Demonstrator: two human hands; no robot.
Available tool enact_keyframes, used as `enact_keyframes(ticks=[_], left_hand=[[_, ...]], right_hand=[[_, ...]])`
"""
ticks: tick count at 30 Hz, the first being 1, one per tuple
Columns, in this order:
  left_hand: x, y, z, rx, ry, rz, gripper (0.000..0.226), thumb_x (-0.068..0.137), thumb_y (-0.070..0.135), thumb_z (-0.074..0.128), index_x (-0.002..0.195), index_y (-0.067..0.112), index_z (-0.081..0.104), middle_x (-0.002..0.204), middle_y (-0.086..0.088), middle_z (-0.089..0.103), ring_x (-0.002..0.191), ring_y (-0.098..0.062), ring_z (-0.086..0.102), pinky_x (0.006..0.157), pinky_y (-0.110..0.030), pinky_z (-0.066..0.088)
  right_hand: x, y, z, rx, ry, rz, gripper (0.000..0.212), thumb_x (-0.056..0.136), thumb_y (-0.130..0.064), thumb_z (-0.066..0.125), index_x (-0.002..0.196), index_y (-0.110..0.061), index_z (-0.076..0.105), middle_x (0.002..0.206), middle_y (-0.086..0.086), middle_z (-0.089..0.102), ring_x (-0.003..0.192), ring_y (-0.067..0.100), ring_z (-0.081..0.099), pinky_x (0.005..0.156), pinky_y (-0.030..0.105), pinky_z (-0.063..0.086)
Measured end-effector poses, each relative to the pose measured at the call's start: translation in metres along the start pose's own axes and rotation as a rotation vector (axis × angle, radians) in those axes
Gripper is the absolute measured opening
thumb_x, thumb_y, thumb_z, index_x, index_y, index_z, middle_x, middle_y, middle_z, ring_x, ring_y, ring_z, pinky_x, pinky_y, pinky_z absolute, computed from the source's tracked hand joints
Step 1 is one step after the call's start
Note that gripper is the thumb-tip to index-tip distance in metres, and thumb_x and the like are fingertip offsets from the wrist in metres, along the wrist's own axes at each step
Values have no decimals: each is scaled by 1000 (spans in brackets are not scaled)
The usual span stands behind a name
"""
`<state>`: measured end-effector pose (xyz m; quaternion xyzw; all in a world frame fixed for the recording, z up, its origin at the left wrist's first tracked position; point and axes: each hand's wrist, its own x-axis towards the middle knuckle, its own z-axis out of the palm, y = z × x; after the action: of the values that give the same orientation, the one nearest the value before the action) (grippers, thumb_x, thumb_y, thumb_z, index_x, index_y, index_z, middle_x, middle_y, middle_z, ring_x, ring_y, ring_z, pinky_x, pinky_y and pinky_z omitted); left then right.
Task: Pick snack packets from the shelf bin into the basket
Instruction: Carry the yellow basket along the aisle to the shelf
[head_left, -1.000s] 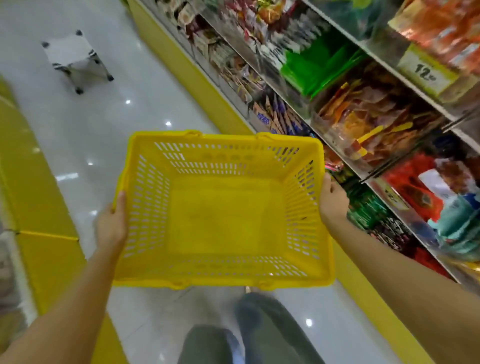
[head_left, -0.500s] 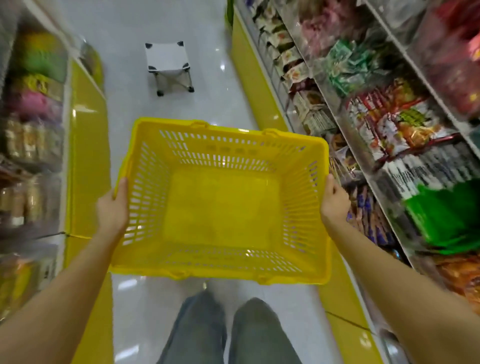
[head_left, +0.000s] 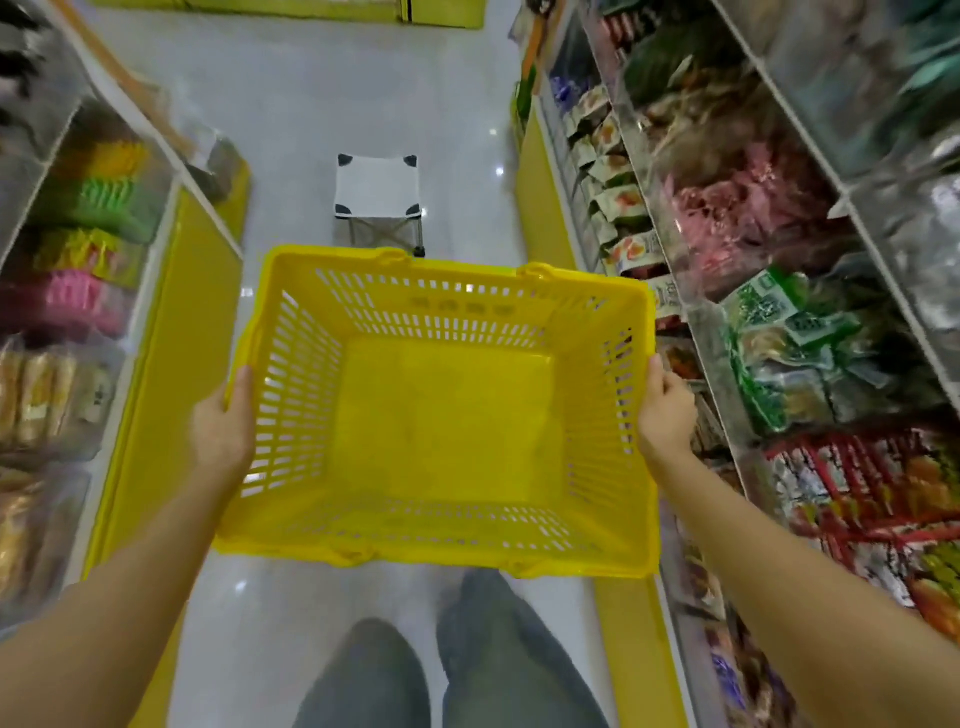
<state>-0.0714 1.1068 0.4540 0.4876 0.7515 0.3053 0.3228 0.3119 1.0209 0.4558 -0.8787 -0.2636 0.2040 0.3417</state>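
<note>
I hold a yellow slotted plastic basket (head_left: 447, 431) in front of me over the aisle floor, with nothing inside it. My left hand (head_left: 221, 426) grips its left rim, thumb over the edge. My right hand (head_left: 667, 415) grips its right rim the same way. Clear shelf bins on the right hold snack packets: green packets (head_left: 789, 343), red-and-white packets (head_left: 857, 493) nearer me and pink packets (head_left: 743, 208) further along. Neither hand touches a packet.
A small white folding stool (head_left: 377, 200) stands in the aisle just beyond the basket. A second shelf unit with yellow base panels (head_left: 171, 332) and coloured packets lines the left side. My legs in grey trousers (head_left: 452, 660) are below the basket.
The view has swung left along the aisle, so the right shelf slid to the frame's edge and the left shelf came in. The stool now sits straight ahead. Both hands keep their grip.
</note>
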Motion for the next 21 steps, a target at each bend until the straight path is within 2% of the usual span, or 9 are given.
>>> enact_keyframes(ticks=[2, 4, 6, 8, 11, 14, 16, 19, 21], left_hand=[[26, 19, 14, 7, 31, -14, 49, 100, 31, 36, 110, -12, 58, 113, -36, 56, 95, -20, 47, 79, -37, 31], [56, 35, 25, 7, 70, -61, 50, 99, 32, 37, 116, -12, 55, 120, -38, 52, 99, -16, 43, 84, -36, 26], [90, 44, 36, -22, 89, -103, 56, 99, 35, 38, 109, -17, 55, 111, -41, 53, 107, -27, 51, 82, -42, 31], [127, 50, 45, -35, 101, -125, 59, 99, 36, 38, 101, -22, 53, 95, -41, 54, 102, -31, 55, 76, -47, 34], [189, 63, 55, -20, 92, -130, 58, 99, 36, 37, 97, -19, 56, 103, -42, 55, 104, -45, 54, 79, -48, 37], [253, 86, 63, -10, 75, -123, 56, 98, 39, 38, 99, -13, 58, 106, -38, 57, 105, -44, 54, 81, -45, 37], [298, 102, 72, -26, 72, -118, 57, 98, 41, 37, 101, -11, 59, 108, -36, 58, 105, -43, 54, 83, -46, 38], [355, 132, 87, -16, 32, -79, 58, 97, 45, 37, 88, -8, 59, 93, -32, 60, 90, -40, 57, 74, -46, 39], [392, 155, 100, -28, 13, -48, 55, 96, 47, 38, 79, -2, 56, 82, -26, 58, 80, -35, 55, 66, -41, 35]], right_hand=[[36, -25, 13, -33, 12, -20, 44, 99, -44, 28, 66, -17, 39, 61, -4, 40, 65, 21, 42, 53, 31, 24], [70, -52, 30, -15, 2, -40, 49, 99, -45, 28, 73, -9, 48, 65, 1, 48, 70, 22, 47, 53, 32, 24], [104, -78, 51, -6, -27, -56, 52, 98, -46, 29, 77, -6, 55, 69, 5, 51, 72, 22, 48, 57, 32, 28], [137, -105, 74, -24, -52, -70, 54, 98, -46, 30, 79, -6, 60, 71, 9, 53, 75, 25, 49, 63, 32, 31], [181, -145, 109, -28, -62, -63, 57, 98, -46, 31, 90, 0, 64, 89, 20, 62, 90, 36, 57, 70, 34, 35], [218, -182, 138, -25, -52, -66, 56, 98, -43, 32, 71, 0, 55, 77, 23, 58, 84, 37, 56, 61, 32, 28], [242, -206, 156, -14, -38, -55, 56, 98, -45, 32, 78, 0, 59, 77, 23, 56, 80, 35, 54, 62, 37, 33], [277, -239, 176, -13, 15, -16, 60, 98, -43, 32, 91, 9, 61, 82, 26, 56, 81, 39, 52, 69, 44, 37], [303, -261, 188, -2, 23, 2, 61, 98, -43, 32, 74, 8, 56, 74, 27, 53, 70, 37, 50, 70, 45, 37]])
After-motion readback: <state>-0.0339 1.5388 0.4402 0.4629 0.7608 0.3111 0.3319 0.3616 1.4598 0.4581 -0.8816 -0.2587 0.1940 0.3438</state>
